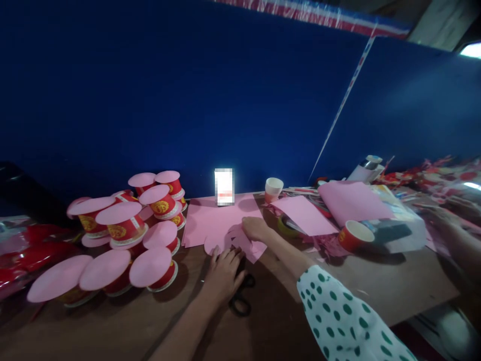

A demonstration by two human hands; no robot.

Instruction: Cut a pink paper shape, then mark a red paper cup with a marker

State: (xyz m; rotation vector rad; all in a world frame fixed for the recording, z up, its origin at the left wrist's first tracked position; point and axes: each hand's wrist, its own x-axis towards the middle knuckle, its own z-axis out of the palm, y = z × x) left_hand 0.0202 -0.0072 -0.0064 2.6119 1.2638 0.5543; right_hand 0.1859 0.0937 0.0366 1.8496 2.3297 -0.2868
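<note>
Step in hand, as I read it: handling cut pink paper, w/ scissors set down. L hand (224,273) lies palm-down at lower centre, fingers (221,254) stretched flat and slightly spread, gripping nothing. It covers the blade end of the black scissors (242,297); the loops poke out beside the wrist. R hand (255,228) sits just above it, fingers curled onto the pink cut-out (250,246). Can't tell if it pinches or only presses. The cut-out lies on the bench (394,281), overlapping the big pink sheet (210,218).

Next move, imo: cutting needs fingers thru the loops while the other hand steadies the paper.

Writing: card (224,186) at centre is blurred, unreadable. The capped red cups (124,225) at left carry a gold emblem, too small to read.
</note>
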